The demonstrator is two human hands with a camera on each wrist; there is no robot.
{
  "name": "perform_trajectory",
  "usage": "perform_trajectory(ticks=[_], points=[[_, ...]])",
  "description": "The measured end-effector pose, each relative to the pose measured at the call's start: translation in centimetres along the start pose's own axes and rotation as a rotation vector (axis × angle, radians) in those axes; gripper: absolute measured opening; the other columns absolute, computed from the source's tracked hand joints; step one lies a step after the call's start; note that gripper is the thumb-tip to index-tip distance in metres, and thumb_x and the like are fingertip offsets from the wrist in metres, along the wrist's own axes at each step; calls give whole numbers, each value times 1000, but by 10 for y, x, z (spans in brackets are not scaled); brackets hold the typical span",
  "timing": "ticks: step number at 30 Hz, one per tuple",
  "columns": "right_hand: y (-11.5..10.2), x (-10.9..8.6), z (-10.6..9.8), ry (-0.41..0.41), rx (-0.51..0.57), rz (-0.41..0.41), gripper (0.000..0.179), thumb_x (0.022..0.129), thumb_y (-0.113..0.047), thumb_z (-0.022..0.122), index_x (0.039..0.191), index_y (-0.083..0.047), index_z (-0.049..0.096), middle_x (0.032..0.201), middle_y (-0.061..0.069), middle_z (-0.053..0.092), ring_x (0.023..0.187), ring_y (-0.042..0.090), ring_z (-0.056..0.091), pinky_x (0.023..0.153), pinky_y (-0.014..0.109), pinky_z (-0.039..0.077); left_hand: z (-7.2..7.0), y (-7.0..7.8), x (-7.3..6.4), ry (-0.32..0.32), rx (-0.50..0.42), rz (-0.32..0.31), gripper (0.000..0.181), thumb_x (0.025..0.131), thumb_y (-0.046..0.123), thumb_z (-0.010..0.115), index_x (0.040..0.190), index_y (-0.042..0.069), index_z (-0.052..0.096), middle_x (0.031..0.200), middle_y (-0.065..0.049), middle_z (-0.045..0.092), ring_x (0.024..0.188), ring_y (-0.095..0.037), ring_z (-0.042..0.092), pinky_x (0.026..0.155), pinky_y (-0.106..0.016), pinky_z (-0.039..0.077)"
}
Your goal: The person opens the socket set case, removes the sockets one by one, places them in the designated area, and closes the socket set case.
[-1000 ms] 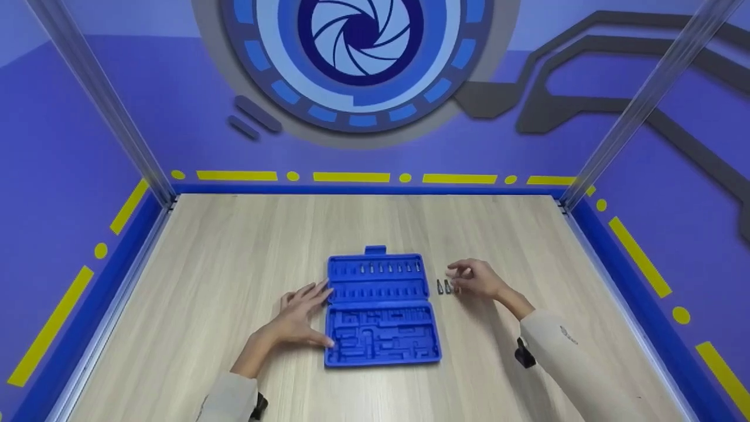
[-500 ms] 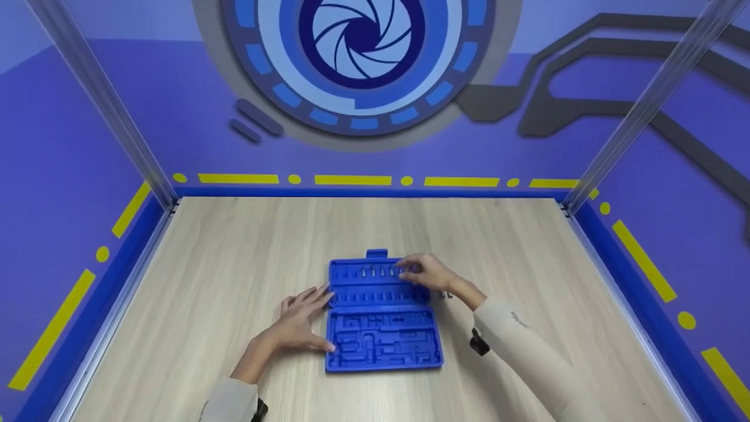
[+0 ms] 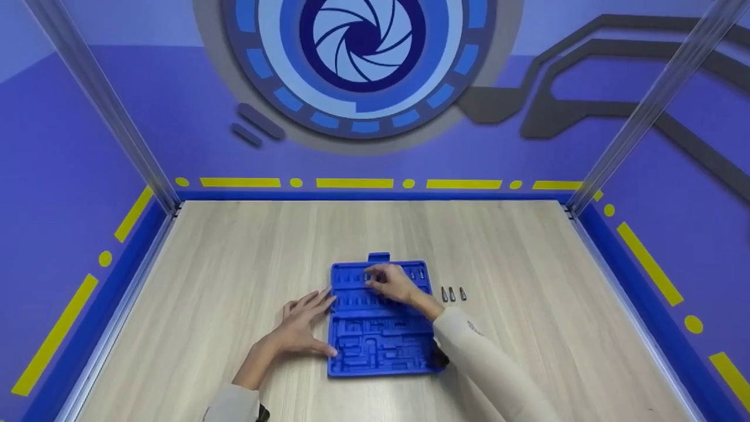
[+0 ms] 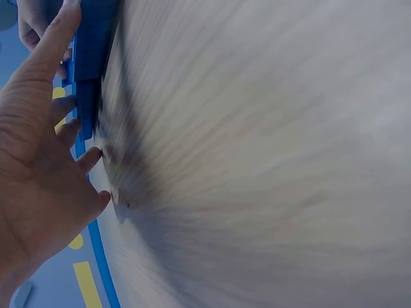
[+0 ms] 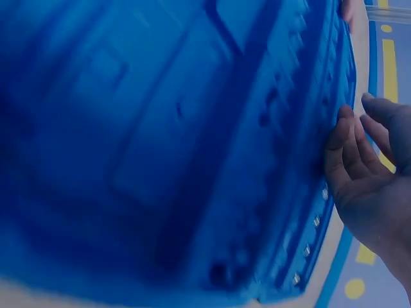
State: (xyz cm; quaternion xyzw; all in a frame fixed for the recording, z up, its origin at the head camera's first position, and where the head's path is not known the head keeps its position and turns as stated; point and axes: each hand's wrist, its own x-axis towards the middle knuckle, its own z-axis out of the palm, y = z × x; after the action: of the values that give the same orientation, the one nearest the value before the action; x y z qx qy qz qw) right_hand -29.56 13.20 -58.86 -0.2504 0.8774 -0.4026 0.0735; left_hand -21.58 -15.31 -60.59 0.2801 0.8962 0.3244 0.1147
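A blue plastic tool case (image 3: 379, 374) lies spread flat on the wooden table, its moulded slots facing up. My left hand (image 3: 300, 328) rests along its left side, thumb at the lower half's corner and fingers spread by the upper half. Over the top row of slots is my right hand (image 3: 394, 282), thumb and forefinger apart close to a small metal tool bit (image 3: 367, 276). In the right wrist view, several seated bits (image 5: 306, 250) show beside the right hand, whose fingers are bent with a gap to the thumb. Part of the row is hidden behind that hand.
Three loose metal bits (image 3: 452, 294) stand out on the table (image 3: 515, 258) just right of the case. A latch tab (image 3: 379, 257) sticks out from the case's far edge. Purple walls (image 3: 363, 158) with yellow marks enclose the table at the back and sides.
My right hand has let go of a bit beside the other two on the table, then moved left over the case's top row. The left hand has stayed in place.
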Motion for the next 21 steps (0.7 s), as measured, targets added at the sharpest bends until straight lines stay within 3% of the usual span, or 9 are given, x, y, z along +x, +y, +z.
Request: perform_trajectory(ticks=[6, 13, 21], points=[[-1, 7, 8, 86, -68, 101, 31, 98, -8, 66, 126, 6, 67, 92, 12, 73, 63, 7, 58, 61, 24, 53, -1, 1, 0, 11, 3, 2, 121, 63, 53, 94, 159, 10, 35, 171, -14, 23, 152, -51, 21, 111, -79, 14], [-4, 14, 9, 68, -172, 230, 30, 98, -17, 68, 122, 0, 72, 90, 5, 72, 68, 8, 57, 68, 30, 52, 0, 1, 0, 12, 4, 14, 121, 63, 53, 94, 159, 10, 35, 171, -14, 22, 153, -51, 20, 112, -80, 10], [-7, 17, 8, 45, -179, 257, 29, 97, -18, 70, 120, -2, 72, 92, 9, 73, 58, 8, 55, 63, 28, 51, 1, -1, 0, 19, 5, 14, 121, 62, 53, 94, 159, 9, 35, 171, -15, 21, 152, -52, 20, 113, -81, 8]])
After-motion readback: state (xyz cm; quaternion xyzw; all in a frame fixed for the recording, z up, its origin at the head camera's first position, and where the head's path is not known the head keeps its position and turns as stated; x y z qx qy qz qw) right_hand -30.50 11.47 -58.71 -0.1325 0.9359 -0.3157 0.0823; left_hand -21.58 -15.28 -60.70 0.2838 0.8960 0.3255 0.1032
